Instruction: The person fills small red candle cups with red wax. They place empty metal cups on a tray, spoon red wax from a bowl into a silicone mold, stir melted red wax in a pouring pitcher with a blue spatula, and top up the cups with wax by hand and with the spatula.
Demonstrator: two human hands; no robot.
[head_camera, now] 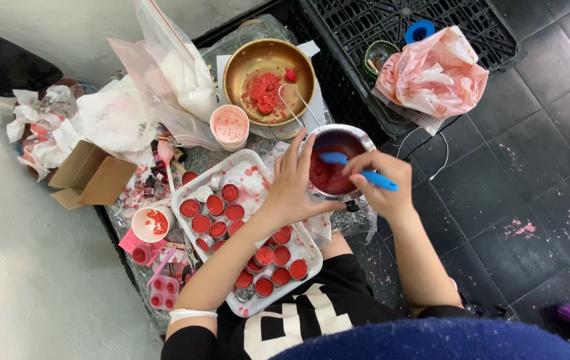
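Observation:
My left hand (296, 183) grips the near rim of a small metal pot (338, 160) holding dark red liquid. My right hand (381, 179) holds a blue spatula (358, 170) whose blade dips into the pot. Just left of the pot, under my left forearm, lies a white tray (248, 163) packed with several small round tins filled with red wax. Beyond the pot stands a brass bowl (238, 73) with red chunks and a wire whisk in it.
A pink-stained paper cup (229, 127) stands by the brass bowl. At the left are a cardboard box (91, 177), crumpled plastic bags (165, 73), a small white cup (151, 223) and a pink mould (163, 293). A black crate (365, 27) holds a stained pink bag (435, 70).

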